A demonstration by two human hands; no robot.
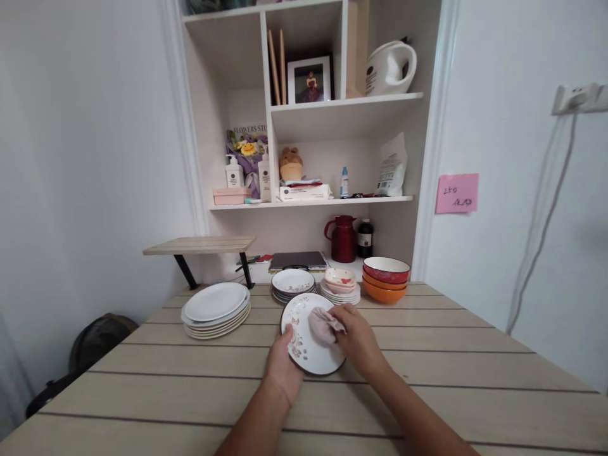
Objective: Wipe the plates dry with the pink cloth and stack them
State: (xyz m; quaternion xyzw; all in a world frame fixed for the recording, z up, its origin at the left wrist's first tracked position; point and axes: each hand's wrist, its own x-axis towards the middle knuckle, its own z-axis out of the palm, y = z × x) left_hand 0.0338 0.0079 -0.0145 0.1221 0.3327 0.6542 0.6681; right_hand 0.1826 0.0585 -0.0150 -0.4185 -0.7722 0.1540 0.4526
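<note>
A white plate with a dark rim and a floral print is tilted toward me above the table. My left hand grips its left edge, thumb on the face and fingers hidden beneath. Bunched in my right hand is a pale pink cloth, pressed against the plate's upper right face. Just behind stands a stack of similar floral plates. To its right, small pink-and-white dishes sit on a pile of small white plates.
Larger white plates are stacked at the left, near a small raised wooden shelf. Red and orange bowls are nested at the back right. Behind them stand a red jug and a dark bottle. Shelving rises at the back.
</note>
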